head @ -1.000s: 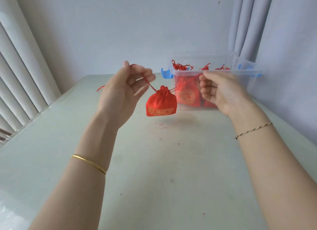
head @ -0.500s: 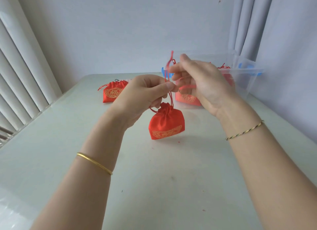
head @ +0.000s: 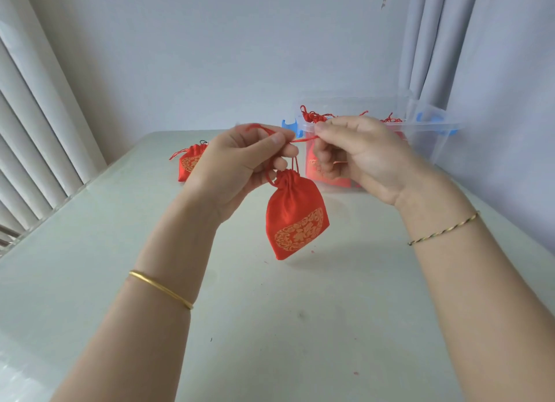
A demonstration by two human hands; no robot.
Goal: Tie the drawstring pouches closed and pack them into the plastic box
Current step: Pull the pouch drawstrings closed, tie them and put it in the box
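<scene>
A red drawstring pouch [head: 292,218] with gold embroidery hangs above the table, its neck gathered shut. My left hand [head: 240,164] pinches one red drawstring just above the pouch's neck. My right hand [head: 360,152] pinches the other end, and the cord [head: 303,140] runs taut between the two hands. Behind my right hand stands the clear plastic box [head: 426,125] with blue clips, holding several red pouches. Another red pouch [head: 189,164] lies on the table at the back left, partly hidden by my left hand.
The pale green table [head: 270,326] reaches back to a white wall. Vertical blinds [head: 36,131] run along the left edge, and a grey curtain [head: 435,41] hangs at the right behind the box. Small red thread bits dot the tabletop.
The hands came together above the pouch from a wide pull, then drew slightly apart, stretching the cord level between them. The pouch hangs lower and nearer, tilted.
</scene>
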